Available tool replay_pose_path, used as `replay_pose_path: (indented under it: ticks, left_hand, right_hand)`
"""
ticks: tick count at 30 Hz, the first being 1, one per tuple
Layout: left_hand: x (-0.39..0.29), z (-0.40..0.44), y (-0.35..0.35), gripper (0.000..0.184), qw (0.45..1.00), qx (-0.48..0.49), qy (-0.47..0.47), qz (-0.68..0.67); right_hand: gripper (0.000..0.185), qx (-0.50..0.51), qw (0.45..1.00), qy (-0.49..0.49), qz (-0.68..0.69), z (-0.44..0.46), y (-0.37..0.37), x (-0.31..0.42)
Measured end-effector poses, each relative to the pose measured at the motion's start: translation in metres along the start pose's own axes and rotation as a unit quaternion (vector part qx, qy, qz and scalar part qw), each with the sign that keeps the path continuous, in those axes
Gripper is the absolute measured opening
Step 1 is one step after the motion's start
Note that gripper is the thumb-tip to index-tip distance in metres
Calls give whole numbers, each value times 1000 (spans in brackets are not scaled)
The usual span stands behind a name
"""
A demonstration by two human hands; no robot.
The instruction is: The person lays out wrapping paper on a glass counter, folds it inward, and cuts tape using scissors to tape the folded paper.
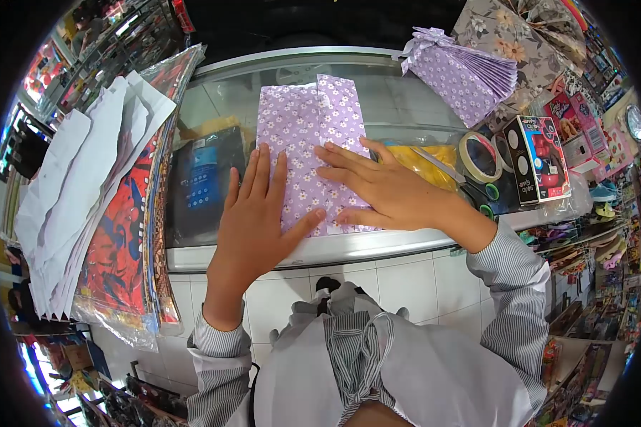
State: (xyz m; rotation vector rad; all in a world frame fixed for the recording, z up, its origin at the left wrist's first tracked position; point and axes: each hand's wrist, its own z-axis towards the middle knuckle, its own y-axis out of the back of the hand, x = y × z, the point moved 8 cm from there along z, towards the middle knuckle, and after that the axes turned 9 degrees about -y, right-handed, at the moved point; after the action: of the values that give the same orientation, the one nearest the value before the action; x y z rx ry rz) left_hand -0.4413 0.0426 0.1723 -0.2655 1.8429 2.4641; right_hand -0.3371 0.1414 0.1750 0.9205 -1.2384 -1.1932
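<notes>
A purple floral paper, folded into an upright rectangle with a seam down its upper part, lies on the glass counter. My left hand rests flat on its left edge, fingers spread and pointing away from me. Across its right side lies my right hand, palm down, with fingers apart. Neither hand grips anything. To the right of my right hand are a roll of tape and scissors with green-ringed handles.
White paper sheets and packaged patterned sheets are stacked at the left. A pleated purple floral paper piece lies at the back right, near brown floral paper. A boxed item stands at the right.
</notes>
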Motion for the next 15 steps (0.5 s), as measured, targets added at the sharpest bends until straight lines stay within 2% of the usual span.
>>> replay_pose_path:
  ticks: [12,15]
  left_hand:
    - [-3,1,3,84,1000,-21,-8,4]
    - [-2,0,3,72,1000,-3,0,5]
  right_hand:
    - [75,4,999,10,-52,-1,1,5]
    - [75,11,999,7,-52,0,2,6]
